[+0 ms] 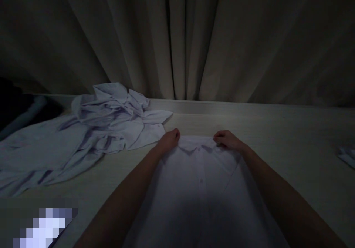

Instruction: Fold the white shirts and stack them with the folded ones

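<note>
A white buttoned shirt (191, 188) lies front side up before me, its collar at the far end and its lower part running out of the bottom of the view. My left hand (170, 140) is closed on the left end of the collar. At the collar's right end, my right hand (227, 138) pinches the cloth between thumb and fingers. Between the two hands the collar's far edge is fairly straight. A shadow covers the middle of the shirt front.
A crumpled pile of white shirts (111, 118) lies to the left. Dark cloth (24, 103) sits at the far left. Behind hangs a brown curtain (235, 40). A bright, blurred-out screen (46, 227) is at bottom left, and a pale item (348, 155) at the right edge.
</note>
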Available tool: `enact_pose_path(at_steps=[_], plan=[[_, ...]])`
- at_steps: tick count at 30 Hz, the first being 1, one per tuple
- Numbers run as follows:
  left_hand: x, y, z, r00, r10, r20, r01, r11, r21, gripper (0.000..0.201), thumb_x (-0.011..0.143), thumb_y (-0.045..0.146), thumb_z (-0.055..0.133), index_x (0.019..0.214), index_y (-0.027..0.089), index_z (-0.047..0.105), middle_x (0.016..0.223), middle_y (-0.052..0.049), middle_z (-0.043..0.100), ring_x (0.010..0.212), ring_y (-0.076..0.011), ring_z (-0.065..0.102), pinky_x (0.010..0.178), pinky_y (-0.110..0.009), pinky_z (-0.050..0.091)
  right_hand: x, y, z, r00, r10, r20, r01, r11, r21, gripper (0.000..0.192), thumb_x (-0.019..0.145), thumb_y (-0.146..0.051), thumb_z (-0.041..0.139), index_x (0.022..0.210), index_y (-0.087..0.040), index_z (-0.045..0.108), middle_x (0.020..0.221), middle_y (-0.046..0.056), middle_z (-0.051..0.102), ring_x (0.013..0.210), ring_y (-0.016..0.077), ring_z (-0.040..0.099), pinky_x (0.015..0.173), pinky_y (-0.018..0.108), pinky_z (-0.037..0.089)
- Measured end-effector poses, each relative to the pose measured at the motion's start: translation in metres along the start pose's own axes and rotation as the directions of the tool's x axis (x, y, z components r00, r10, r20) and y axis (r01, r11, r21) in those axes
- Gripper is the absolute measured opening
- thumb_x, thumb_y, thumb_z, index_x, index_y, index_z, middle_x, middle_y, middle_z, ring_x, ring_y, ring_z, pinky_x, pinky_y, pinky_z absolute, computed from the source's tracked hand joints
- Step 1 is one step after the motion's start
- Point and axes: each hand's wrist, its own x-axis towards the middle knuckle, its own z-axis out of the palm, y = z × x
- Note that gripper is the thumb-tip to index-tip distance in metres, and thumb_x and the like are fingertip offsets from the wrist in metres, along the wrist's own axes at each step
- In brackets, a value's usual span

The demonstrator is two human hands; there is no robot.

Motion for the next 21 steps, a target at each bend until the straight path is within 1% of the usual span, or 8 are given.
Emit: enact_pose_path(at_steps=[2,4,6,9,11,13,17,21], plan=[[-0.002,0.005,0.000,1.000,-0.011,-0.020,0.012,0.998,0.060,0.021,0.087,0.024,0.037,0.096,0.019,0.055,0.080,-0.006,0.065,0.073,-0.0173,0.059,0.068,-0.029,0.041,0.001,0.000,0.002,0.999,0.001,-0.041,-0.002,1.000,-0.026,0.017,0.076,-0.029,0.053,0.086,-0.016,0.056,0.056,-0.003,0.053,0.042,0.0074,0.046,0.044,0.021,0.039],[-0.006,0.013,-0.002,0.999,-0.015,-0.052,0.021,0.993,0.119,0.024,0.088,0.024,0.035,0.099,0.018,0.056,0.085,-0.009,0.065,0.080,-0.0199,0.059,0.073,-0.032,0.042,0.000,-0.003,0.005,0.994,-0.018,-0.111,0.009,0.997,-0.079,0.020,0.074,-0.023,0.055,0.092,-0.016,0.055,0.065,-0.001,0.058,0.051,0.0097,0.053,0.052,0.023,0.045],[-0.013,0.026,-0.003,0.995,-0.006,-0.102,0.023,0.985,0.169,0.028,0.088,0.021,0.033,0.105,0.016,0.056,0.098,-0.014,0.064,0.096,-0.0239,0.057,0.083,-0.037,0.040,-0.005,-0.009,0.009,0.980,-0.054,-0.192,0.026,0.989,-0.142,0.026,0.071,-0.017,0.056,0.097,-0.017,0.055,0.084,0.005,0.063,0.071,0.0143,0.059,0.070,0.029,0.049],[-0.032,0.045,0.001,0.988,0.043,-0.147,-0.011,0.978,0.209,0.035,0.089,0.023,0.032,0.118,0.015,0.052,0.116,-0.015,0.059,0.113,-0.0262,0.049,0.095,-0.041,0.034,-0.021,-0.018,0.022,0.934,-0.202,-0.293,0.117,0.952,-0.283,0.033,0.077,-0.020,0.052,0.109,-0.018,0.055,0.114,0.013,0.058,0.106,0.0221,0.054,0.096,0.038,0.040],[-0.047,0.052,0.009,0.987,0.106,-0.122,-0.075,0.969,0.234,0.041,0.091,0.033,0.032,0.125,0.015,0.048,0.124,-0.014,0.056,0.119,-0.0259,0.046,0.101,-0.042,0.032,-0.034,-0.019,0.034,0.901,-0.339,-0.271,0.209,0.886,-0.414,0.039,0.084,-0.030,0.046,0.121,-0.017,0.050,0.125,0.014,0.054,0.118,0.0248,0.048,0.103,0.041,0.035],[-0.059,0.051,0.020,0.986,0.149,-0.074,-0.124,0.954,0.273,0.052,0.091,0.043,0.030,0.131,0.014,0.043,0.135,-0.015,0.050,0.127,-0.0272,0.040,0.106,-0.044,0.027,-0.045,-0.015,0.046,0.896,-0.404,-0.184,0.259,0.812,-0.523,0.050,0.088,-0.042,0.042,0.130,-0.015,0.045,0.133,0.016,0.049,0.126,0.0271,0.043,0.106,0.043,0.034],[-0.068,0.037,0.038,0.989,0.145,-0.040,-0.124,0.935,0.333,0.070,0.088,0.057,0.025,0.139,0.010,0.033,0.148,-0.018,0.032,0.139,-0.0292,0.024,0.113,-0.049,0.015,-0.052,0.001,0.062,0.924,-0.376,-0.073,0.248,0.732,-0.635,0.069,0.088,-0.056,0.035,0.138,-0.008,0.035,0.146,0.021,0.034,0.136,0.0294,0.030,0.111,0.044,0.028],[-0.061,0.037,0.042,0.992,0.112,-0.056,-0.086,0.936,0.341,0.072,0.088,0.059,0.022,0.140,0.010,0.032,0.150,-0.018,0.029,0.141,-0.0294,0.020,0.114,-0.051,0.013,-0.044,0.009,0.066,0.921,-0.385,-0.061,0.242,0.688,-0.685,0.070,0.091,-0.056,0.027,0.141,-0.007,0.030,0.149,0.021,0.025,0.140,0.0278,0.021,0.114,0.046,0.020]])
